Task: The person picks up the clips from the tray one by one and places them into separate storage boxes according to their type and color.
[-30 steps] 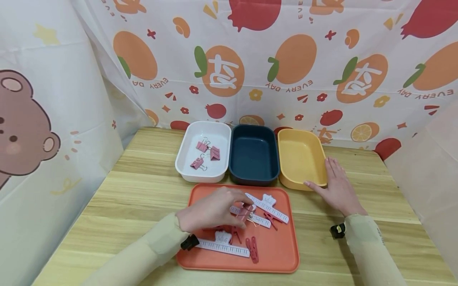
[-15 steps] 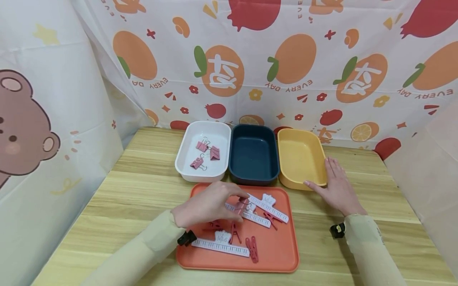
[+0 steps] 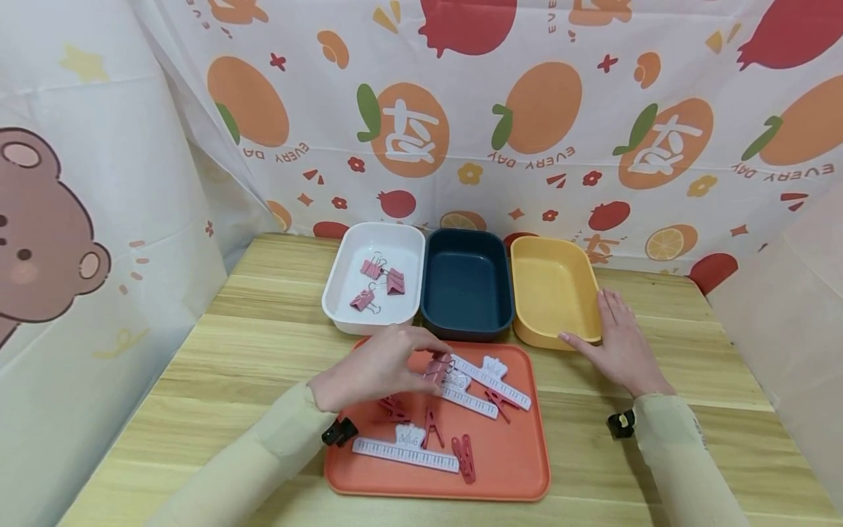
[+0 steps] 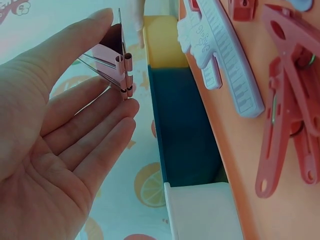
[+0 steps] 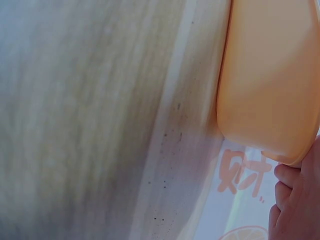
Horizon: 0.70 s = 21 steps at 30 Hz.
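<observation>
Left hand [image 3: 388,366]: thumb and fingertips pinching 1 pink binder clip [image 3: 437,368] with wire handles, over the far part of the orange tray [image 3: 503,468].
Right hand [image 3: 622,351]: fingers straight along the outer right side of the yellow bin [image 3: 553,293], thumb spread apart at the near rim.
On the tray: 3 white ruler clips [image 3: 406,455] with piano-key print, 2 side by side toward the far right, 1 toward the near left; 4 red clothespins [image 3: 464,459] visible, 1 near the right-hand ruler clips, 3 around the near-left ruler clip.
Beyond the tray, in a row, left to right: white bin [image 3: 375,238], holding 3 pink binder clips [image 3: 396,282] with wire handles; dark blue bin [image 3: 467,285]; yellow bin.
Beneath all: wood-grain table [image 3: 250,322].
Behind: white cloth [image 3: 474,117] with fruit print.
</observation>
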Motion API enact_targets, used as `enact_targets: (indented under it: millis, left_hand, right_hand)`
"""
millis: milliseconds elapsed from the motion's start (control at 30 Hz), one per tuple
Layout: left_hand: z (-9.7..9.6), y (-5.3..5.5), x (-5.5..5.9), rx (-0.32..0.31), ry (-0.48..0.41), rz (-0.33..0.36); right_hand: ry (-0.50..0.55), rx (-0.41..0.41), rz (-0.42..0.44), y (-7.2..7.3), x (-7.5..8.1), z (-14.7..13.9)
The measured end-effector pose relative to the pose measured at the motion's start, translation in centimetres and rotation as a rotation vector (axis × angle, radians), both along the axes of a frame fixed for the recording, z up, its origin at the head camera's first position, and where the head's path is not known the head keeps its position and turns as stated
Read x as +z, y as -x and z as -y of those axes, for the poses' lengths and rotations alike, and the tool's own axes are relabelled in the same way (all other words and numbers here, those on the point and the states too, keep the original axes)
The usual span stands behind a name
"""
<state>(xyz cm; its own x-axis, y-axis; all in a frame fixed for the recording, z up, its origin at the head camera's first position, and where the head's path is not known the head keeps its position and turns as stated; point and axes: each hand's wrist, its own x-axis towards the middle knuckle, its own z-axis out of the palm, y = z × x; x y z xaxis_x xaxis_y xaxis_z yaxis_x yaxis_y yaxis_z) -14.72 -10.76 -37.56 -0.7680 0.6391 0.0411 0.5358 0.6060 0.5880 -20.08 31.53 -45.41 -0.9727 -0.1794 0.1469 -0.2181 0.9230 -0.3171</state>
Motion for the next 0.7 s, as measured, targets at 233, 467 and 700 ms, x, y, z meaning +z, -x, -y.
enact_targets:
  millis: [233,467,700]
  left_hand:
    - [0.4,0.2,0.0,0.003,-0.027,-0.027]
    - [1.0,0.3,0.4,0.034,-0.060,-0.033]
    - [1.7,0.6,0.7,0.047,-0.078,-0.071]
  right_hand:
    - [0.003,0.006,-0.003,-0.1,0.1,0.1]
    - [0.000,0.004,-0.004,-0.2,0.1,0.1]
    - [0.002,0.004,0.010,-0.3,0.3,0.2]
